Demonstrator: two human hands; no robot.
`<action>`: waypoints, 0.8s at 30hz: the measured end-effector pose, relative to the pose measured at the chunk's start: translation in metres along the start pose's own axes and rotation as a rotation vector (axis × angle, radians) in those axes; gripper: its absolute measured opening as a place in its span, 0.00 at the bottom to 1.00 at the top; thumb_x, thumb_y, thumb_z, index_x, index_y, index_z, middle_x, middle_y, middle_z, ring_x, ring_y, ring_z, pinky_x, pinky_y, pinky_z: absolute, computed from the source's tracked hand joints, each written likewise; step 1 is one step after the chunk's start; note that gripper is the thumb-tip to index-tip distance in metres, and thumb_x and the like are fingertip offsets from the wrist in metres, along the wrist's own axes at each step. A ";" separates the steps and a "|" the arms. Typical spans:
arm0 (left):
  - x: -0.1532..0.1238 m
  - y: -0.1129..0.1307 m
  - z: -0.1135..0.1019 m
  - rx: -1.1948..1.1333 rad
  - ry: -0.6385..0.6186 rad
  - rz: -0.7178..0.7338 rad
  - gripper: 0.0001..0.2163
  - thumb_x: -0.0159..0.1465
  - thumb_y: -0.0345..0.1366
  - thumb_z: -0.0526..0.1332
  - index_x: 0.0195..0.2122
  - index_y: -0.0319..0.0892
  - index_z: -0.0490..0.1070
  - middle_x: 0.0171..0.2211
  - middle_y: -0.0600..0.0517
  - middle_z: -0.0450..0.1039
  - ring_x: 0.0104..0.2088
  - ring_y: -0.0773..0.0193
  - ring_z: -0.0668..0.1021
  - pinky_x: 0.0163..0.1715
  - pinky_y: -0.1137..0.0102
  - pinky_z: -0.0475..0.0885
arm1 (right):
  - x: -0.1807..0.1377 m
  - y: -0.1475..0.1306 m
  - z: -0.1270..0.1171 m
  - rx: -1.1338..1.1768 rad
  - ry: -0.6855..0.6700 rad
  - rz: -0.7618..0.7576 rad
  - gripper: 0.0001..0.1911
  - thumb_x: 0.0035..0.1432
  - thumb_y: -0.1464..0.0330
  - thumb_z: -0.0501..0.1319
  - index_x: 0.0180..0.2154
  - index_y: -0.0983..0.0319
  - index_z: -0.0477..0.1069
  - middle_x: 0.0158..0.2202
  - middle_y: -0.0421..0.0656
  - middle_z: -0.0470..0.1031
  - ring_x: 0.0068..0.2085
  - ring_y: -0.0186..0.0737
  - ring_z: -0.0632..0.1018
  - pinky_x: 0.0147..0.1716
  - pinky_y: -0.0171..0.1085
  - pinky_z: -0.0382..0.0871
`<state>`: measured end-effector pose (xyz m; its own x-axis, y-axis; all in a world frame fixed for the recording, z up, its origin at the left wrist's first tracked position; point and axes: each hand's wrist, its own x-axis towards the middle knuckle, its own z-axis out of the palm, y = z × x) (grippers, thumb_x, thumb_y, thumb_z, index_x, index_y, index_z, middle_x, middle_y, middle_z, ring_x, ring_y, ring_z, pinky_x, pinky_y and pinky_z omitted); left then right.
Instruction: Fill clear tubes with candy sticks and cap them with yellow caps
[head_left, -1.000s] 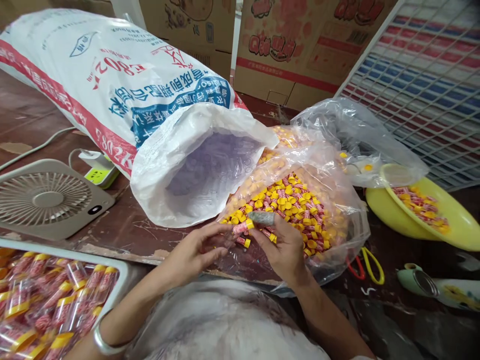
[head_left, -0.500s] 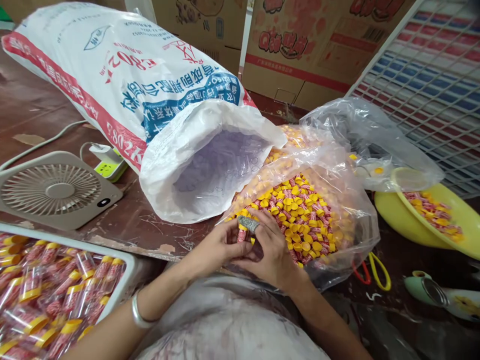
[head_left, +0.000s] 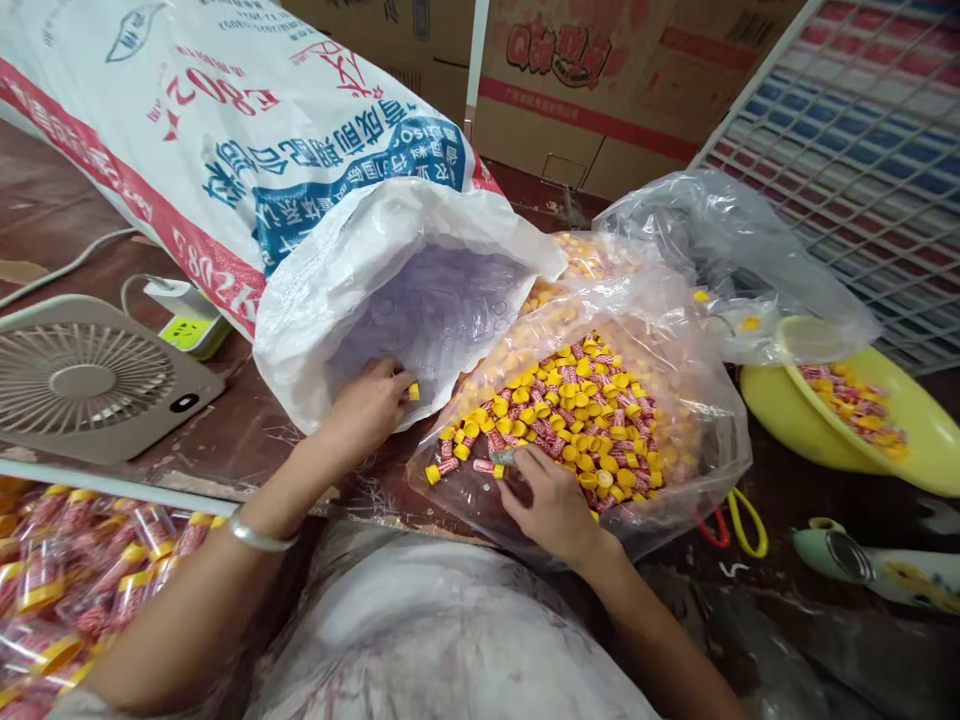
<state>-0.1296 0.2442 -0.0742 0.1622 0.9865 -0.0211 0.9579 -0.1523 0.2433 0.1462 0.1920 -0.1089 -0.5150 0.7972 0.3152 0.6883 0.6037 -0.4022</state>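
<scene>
My left hand (head_left: 371,402) is at the mouth of a white woven sack (head_left: 300,345), its fingers curled; a yellow cap (head_left: 413,391) shows at the fingertips, with the rest of that piece hidden. Over a clear plastic bag (head_left: 705,450) full of small red-and-white tubes with yellow caps (head_left: 577,400), my right hand (head_left: 551,505) reaches in from the front. A grey wrap (head_left: 504,456) covers one of its fingertips. Between that finger and the thumb is the capped end of one small tube (head_left: 486,467), lying at the bag's near edge.
A white tub (head_left: 112,484) of larger clear yellow-capped tubes stands at lower left, below a fan (head_left: 82,380) and a power strip (head_left: 196,325). To the right are a yellow basin (head_left: 780,425), scissors (head_left: 748,525) and a wire rack (head_left: 840,190). Cardboard boxes (head_left: 555,130) stand behind.
My hands were together at the bag's edge around a small tube. My left hand has moved left to the sack's mouth; my right hand has stayed at the bag. The view has shifted slightly.
</scene>
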 end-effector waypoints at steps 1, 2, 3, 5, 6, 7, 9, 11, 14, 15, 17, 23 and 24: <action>-0.007 0.003 -0.004 -0.081 0.002 0.037 0.12 0.68 0.35 0.56 0.46 0.41 0.77 0.46 0.42 0.75 0.45 0.52 0.76 0.43 0.64 0.70 | 0.001 0.000 -0.004 0.123 0.049 0.043 0.04 0.63 0.72 0.61 0.36 0.60 0.66 0.36 0.45 0.75 0.38 0.43 0.78 0.37 0.38 0.73; -0.016 0.006 -0.008 -0.186 -0.006 0.071 0.12 0.68 0.38 0.56 0.47 0.43 0.76 0.45 0.45 0.77 0.44 0.53 0.76 0.44 0.65 0.69 | 0.001 0.001 -0.009 0.250 0.100 0.089 0.04 0.63 0.70 0.62 0.38 0.60 0.67 0.37 0.45 0.76 0.38 0.42 0.79 0.38 0.38 0.74; -0.025 0.011 -0.012 -0.307 -0.029 0.101 0.13 0.68 0.41 0.57 0.47 0.43 0.76 0.44 0.47 0.78 0.43 0.55 0.77 0.44 0.66 0.69 | 0.002 0.000 -0.013 0.365 0.146 0.131 0.05 0.64 0.69 0.62 0.41 0.60 0.67 0.38 0.44 0.77 0.38 0.42 0.80 0.39 0.38 0.75; -0.043 0.023 -0.018 -0.529 -0.111 0.139 0.13 0.67 0.44 0.59 0.47 0.44 0.76 0.42 0.50 0.78 0.42 0.56 0.77 0.43 0.68 0.69 | 0.005 -0.002 -0.022 0.528 0.210 0.183 0.09 0.64 0.67 0.64 0.46 0.59 0.68 0.41 0.44 0.79 0.40 0.42 0.82 0.42 0.39 0.77; -0.051 0.029 -0.019 -0.599 -0.161 0.151 0.13 0.67 0.44 0.60 0.46 0.44 0.77 0.42 0.50 0.78 0.42 0.57 0.77 0.44 0.68 0.68 | 0.007 -0.004 -0.025 0.573 0.217 0.187 0.10 0.64 0.67 0.64 0.47 0.59 0.68 0.42 0.44 0.80 0.41 0.42 0.82 0.44 0.39 0.77; -0.057 0.035 -0.019 -0.653 -0.202 0.161 0.12 0.67 0.44 0.61 0.46 0.45 0.77 0.42 0.51 0.78 0.43 0.57 0.77 0.44 0.69 0.68 | 0.009 -0.007 -0.029 0.595 0.204 0.173 0.10 0.65 0.67 0.64 0.47 0.59 0.69 0.43 0.44 0.80 0.42 0.42 0.82 0.45 0.39 0.77; -0.065 0.046 -0.016 -0.747 -0.243 0.160 0.12 0.66 0.44 0.61 0.44 0.44 0.77 0.41 0.51 0.77 0.42 0.58 0.76 0.43 0.69 0.67 | 0.015 -0.013 -0.035 0.591 0.153 0.110 0.07 0.65 0.67 0.64 0.45 0.58 0.71 0.42 0.43 0.80 0.42 0.41 0.82 0.44 0.37 0.77; -0.069 0.054 -0.009 -0.860 -0.260 0.133 0.13 0.66 0.46 0.61 0.42 0.42 0.76 0.39 0.52 0.75 0.38 0.61 0.74 0.39 0.71 0.66 | 0.020 -0.019 -0.040 0.543 0.111 0.023 0.04 0.67 0.68 0.62 0.43 0.59 0.72 0.39 0.42 0.79 0.39 0.39 0.81 0.42 0.36 0.77; -0.070 0.061 0.000 -1.085 -0.281 0.097 0.14 0.66 0.47 0.62 0.39 0.40 0.75 0.35 0.53 0.72 0.36 0.64 0.71 0.36 0.72 0.65 | 0.024 -0.026 -0.043 0.426 0.080 -0.123 0.07 0.69 0.64 0.61 0.45 0.60 0.72 0.40 0.44 0.78 0.43 0.41 0.80 0.45 0.39 0.76; -0.070 0.063 0.002 -1.168 -0.290 0.073 0.14 0.66 0.47 0.63 0.38 0.39 0.75 0.34 0.54 0.71 0.35 0.64 0.70 0.35 0.72 0.64 | 0.023 -0.028 -0.042 0.386 0.070 -0.164 0.12 0.68 0.60 0.62 0.47 0.61 0.71 0.43 0.47 0.78 0.47 0.44 0.79 0.49 0.42 0.76; -0.071 0.067 0.006 -1.338 -0.314 -0.008 0.15 0.64 0.47 0.64 0.38 0.38 0.74 0.32 0.54 0.69 0.33 0.66 0.69 0.33 0.73 0.64 | 0.021 -0.031 -0.036 0.292 0.073 -0.214 0.26 0.62 0.52 0.66 0.52 0.64 0.67 0.51 0.53 0.75 0.55 0.51 0.75 0.56 0.49 0.72; -0.069 0.081 0.018 -1.661 -0.335 -0.152 0.16 0.59 0.46 0.69 0.38 0.37 0.75 0.32 0.53 0.73 0.33 0.67 0.72 0.36 0.73 0.68 | 0.017 -0.040 -0.011 0.085 0.283 -0.173 0.26 0.57 0.58 0.70 0.50 0.64 0.65 0.47 0.55 0.75 0.52 0.55 0.76 0.53 0.54 0.74; -0.069 0.082 0.020 -1.688 -0.347 -0.152 0.16 0.58 0.46 0.70 0.37 0.37 0.75 0.32 0.53 0.74 0.33 0.67 0.72 0.37 0.73 0.69 | 0.017 -0.041 -0.009 0.082 0.286 -0.173 0.25 0.56 0.59 0.70 0.50 0.63 0.65 0.46 0.55 0.75 0.52 0.55 0.76 0.53 0.54 0.74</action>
<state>-0.0573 0.1627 -0.0725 0.3576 0.8928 -0.2739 -0.2796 0.3822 0.8808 0.1134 0.1809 -0.0790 -0.4483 0.6547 0.6086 0.5537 0.7379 -0.3859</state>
